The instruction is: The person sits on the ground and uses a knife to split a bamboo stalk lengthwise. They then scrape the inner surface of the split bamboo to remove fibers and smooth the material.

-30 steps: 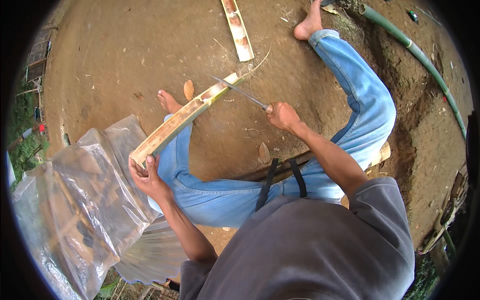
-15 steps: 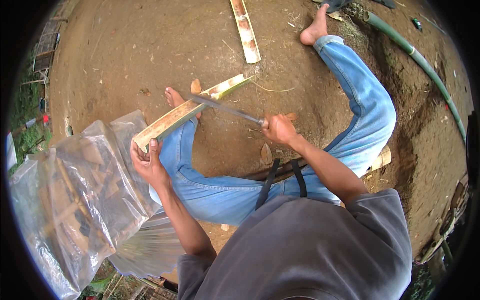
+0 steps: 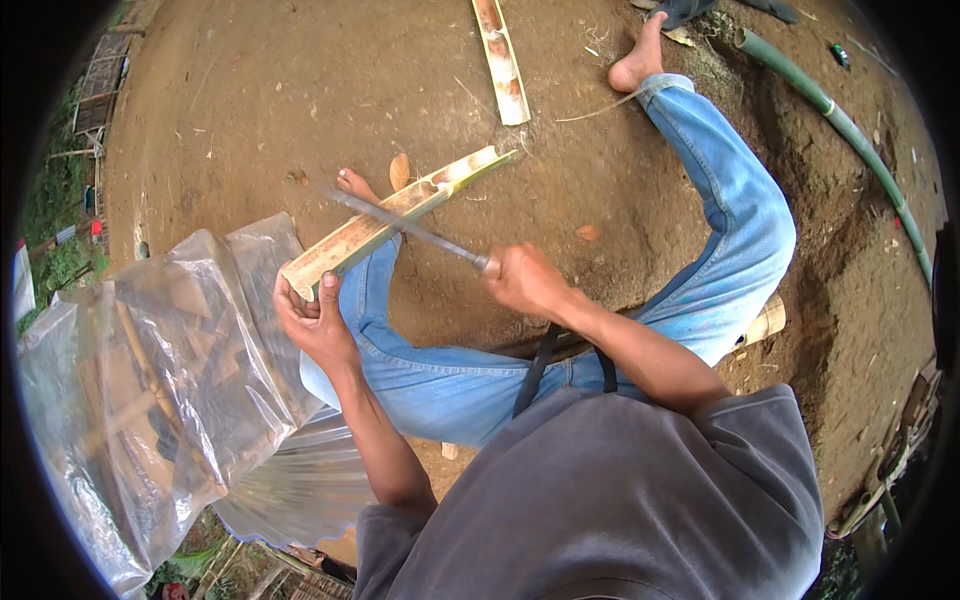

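Note:
My left hand (image 3: 318, 325) is closed around the near end of a split bamboo piece (image 3: 335, 248), its thumb pressed on the side edge. The piece slants up and away to the right, its pale hollow inside showing toward the far end. My right hand (image 3: 527, 281) grips the handle of a long knife (image 3: 425, 234). Its narrow blade, slightly blurred, crosses the bamboo near the middle, with the tip past the left edge. Whether the blade is cutting into the bamboo or only lying across it, I cannot tell.
Another split bamboo length (image 3: 503, 70) lies on the dirt ground (image 3: 270, 120) ahead. A green bamboo pole (image 3: 850, 130) curves along the right. Clear plastic sheeting (image 3: 130, 370) covers things at left. A thin strip (image 3: 600, 112) lies by my right foot.
My right hand has moved left with the knife, so more of the blade passes over the bamboo. A thin strip beside the bamboo's far end now shows farther off, near my right foot.

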The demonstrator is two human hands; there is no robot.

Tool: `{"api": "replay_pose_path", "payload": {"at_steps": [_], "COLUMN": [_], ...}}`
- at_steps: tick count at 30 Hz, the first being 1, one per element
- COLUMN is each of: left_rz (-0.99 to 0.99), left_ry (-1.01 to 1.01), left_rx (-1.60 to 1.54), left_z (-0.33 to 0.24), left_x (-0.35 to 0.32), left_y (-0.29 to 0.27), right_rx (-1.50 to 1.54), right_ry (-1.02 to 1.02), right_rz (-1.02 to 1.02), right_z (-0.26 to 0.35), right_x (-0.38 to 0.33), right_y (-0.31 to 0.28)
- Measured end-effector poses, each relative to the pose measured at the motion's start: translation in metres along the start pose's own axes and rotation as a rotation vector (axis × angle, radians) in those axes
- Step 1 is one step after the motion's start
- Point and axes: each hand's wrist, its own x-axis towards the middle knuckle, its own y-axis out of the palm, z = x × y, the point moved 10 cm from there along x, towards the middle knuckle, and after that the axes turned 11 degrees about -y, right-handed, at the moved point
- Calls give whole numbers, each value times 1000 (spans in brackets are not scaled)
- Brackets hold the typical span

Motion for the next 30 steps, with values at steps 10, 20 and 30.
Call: {"api": "replay_pose_path", "payload": {"at_steps": [10, 20, 30], "left_rz": [-10, -17, 17], "left_ry": [-17, -53, -44], "left_rx": [30, 25, 14], "left_z": [14, 16, 9], "left_x": [-4, -2, 8], "left_y": [-11, -13, -5], "right_rx": [-61, -176, -179], "right_ry": [178, 277, 409], "right_rz": [13, -64, -100], "right_z": [-77, -140, -200], "right_x": [-9, -7, -10], "right_y": [-18, -28, -35]}}
